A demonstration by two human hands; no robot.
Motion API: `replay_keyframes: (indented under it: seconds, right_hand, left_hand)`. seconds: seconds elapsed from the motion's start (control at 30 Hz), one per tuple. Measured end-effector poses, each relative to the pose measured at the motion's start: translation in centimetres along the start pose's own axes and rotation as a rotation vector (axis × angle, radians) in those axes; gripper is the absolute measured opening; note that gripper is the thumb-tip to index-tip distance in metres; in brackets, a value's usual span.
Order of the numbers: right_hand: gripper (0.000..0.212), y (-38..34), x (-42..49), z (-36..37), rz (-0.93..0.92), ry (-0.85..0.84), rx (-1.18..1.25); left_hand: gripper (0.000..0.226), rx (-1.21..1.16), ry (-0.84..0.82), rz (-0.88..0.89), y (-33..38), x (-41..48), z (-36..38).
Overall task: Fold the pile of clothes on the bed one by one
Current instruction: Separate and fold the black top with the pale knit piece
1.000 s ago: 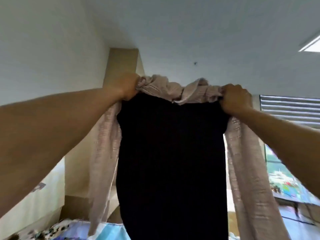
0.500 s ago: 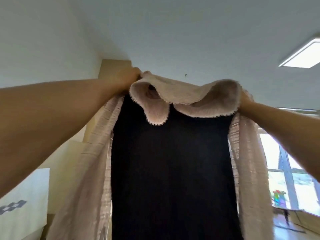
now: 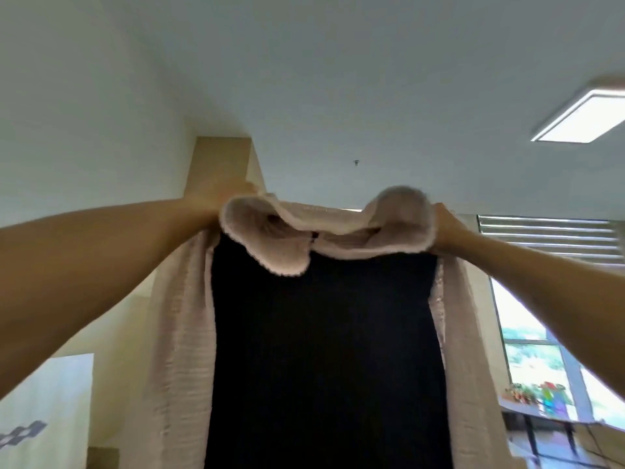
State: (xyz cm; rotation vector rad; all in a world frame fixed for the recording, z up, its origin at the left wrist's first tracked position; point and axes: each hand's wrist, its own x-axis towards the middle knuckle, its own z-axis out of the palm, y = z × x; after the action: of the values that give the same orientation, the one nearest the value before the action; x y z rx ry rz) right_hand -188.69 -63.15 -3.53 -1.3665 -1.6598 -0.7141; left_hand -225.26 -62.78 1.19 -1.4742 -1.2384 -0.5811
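I hold a garment up high in front of me: a black body [image 3: 324, 350] with a beige collar [image 3: 287, 245] and beige sleeves [image 3: 179, 333] hanging down both sides. My left hand [image 3: 216, 201] grips its left shoulder and my right hand [image 3: 446, 228] grips its right shoulder; the collar flaps hide most of both hands. The garment hangs straight down and fills the middle of the view. The bed and the pile of clothes are out of view.
The camera looks up at the white ceiling with a lamp [image 3: 581, 120] at the upper right. A beige pillar [image 3: 220, 164] stands behind my left hand. A window with a blind [image 3: 548, 238] and a shelf of colourful things [image 3: 541, 397] are at the right.
The view has tilted upward, away from the bed. The bunched beige collar has flopped open toward me into two flaps, and my hands have stayed on the shoulders.
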Motion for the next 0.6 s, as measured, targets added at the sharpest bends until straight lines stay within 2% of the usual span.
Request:
replay_keyframes:
  seconds: [0.03, 0.07, 0.13, 0.2, 0.27, 0.4, 0.5, 0.6]
  right_hand:
    - [0.003, -0.2, -0.2, -0.3, -0.011, 0.036, -0.063]
    - [0.001, -0.7, 0.3, -1.2, -0.012, 0.122, -0.063]
    - [0.007, -1.6, 2.0, -3.5, 0.015, 0.322, 0.021]
    - [0.010, -1.9, 3.6, -5.7, 0.027, 0.393, 0.062]
    - [0.010, -1.9, 4.3, -6.7, 0.010, 0.361, 0.039]
    - [0.011, -1.3, 3.0, -5.6, -0.006, 0.197, 0.009]
    - [0.012, -0.7, 1.2, -3.4, -0.046, 0.045, -0.001]
    - [0.033, -0.1, -0.9, -1.6, -0.060, 0.022, 0.138]
  left_hand:
    - [0.024, -0.016, -0.055, 0.041, 0.1, -0.3, 0.2]
    - [0.018, -0.106, -0.058, -0.018, -0.1, -0.1, -0.8]
    - [0.015, -0.159, 0.101, -0.127, -1.6, 1.6, -3.6]
    - [0.021, -0.209, 0.199, -0.160, -2.6, 2.9, -6.5]
    - [0.021, -0.231, 0.217, -0.160, -3.2, 3.4, -7.5]
    - [0.009, -0.348, 0.092, -0.100, -2.6, 0.9, -5.7]
    - [0.017, -0.581, 0.006, -0.059, -2.7, -1.6, -3.2]
    - [0.029, -0.803, -0.033, -0.005, -2.3, -5.0, -1.3]
